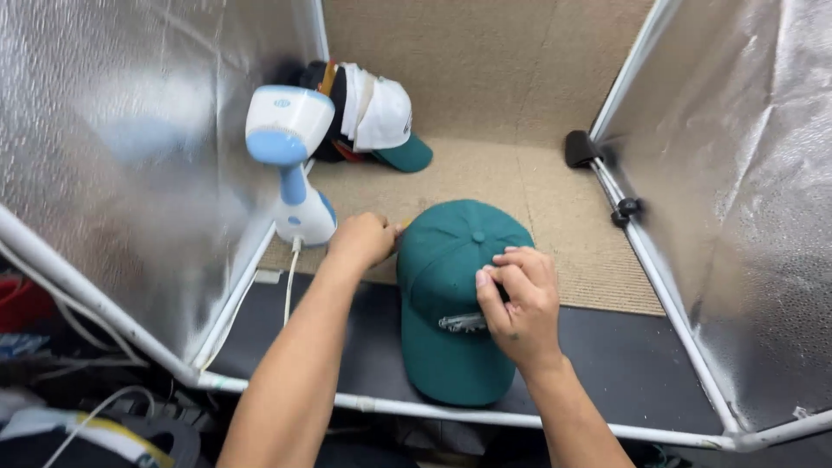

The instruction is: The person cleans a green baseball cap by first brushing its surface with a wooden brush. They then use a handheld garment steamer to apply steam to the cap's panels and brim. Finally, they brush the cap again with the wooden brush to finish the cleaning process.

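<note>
A cap (pixel 455 303) lies in the middle of the floor (pixel 555 199), between the left hand (pixel 362 240) at its left edge and the right hand (pixel 517 299) on its crown. A steamer (pixel 290 165) stands to the left, with a pile of caps (pixel 373 117) behind it. Walls (pixel 130 147) enclose both sides.

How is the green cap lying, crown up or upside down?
Crown up: the green cap shows its top button, its brim toward the person, with both hands on it.

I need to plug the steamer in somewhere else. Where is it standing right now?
In the head view, the white and blue garment steamer stands upright at the left, against the silver reflective wall, just beyond the left hand and the green cap.
</note>
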